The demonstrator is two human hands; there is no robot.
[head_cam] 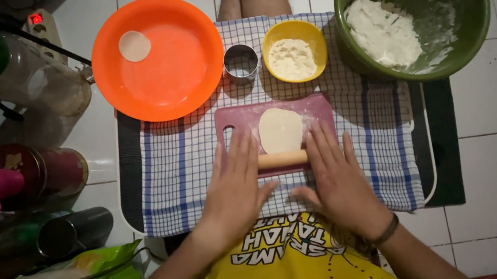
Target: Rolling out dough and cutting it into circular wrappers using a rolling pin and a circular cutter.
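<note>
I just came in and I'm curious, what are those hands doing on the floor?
A person sits at a checked cloth, pressing both flat hands, left hand and right hand, on a wooden rolling pin. It lies at the edge of a flattened piece of dough on a dark red cutting board. One dough round sits in the orange plate.

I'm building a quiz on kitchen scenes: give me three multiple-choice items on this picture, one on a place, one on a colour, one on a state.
1. Where is the metal ring cutter?
A between orange plate and yellow bowl
B on the cutting board
C in the green bowl

2. The cutting board is:
A blue
B dark pink
C white

3. The hands:
A lifted
B flat on the rolling pin
C gripping dough

Key: A, it stands between the two; B, its colour shows around the dough; B, left hand and right hand press open palms on the pin.
</note>
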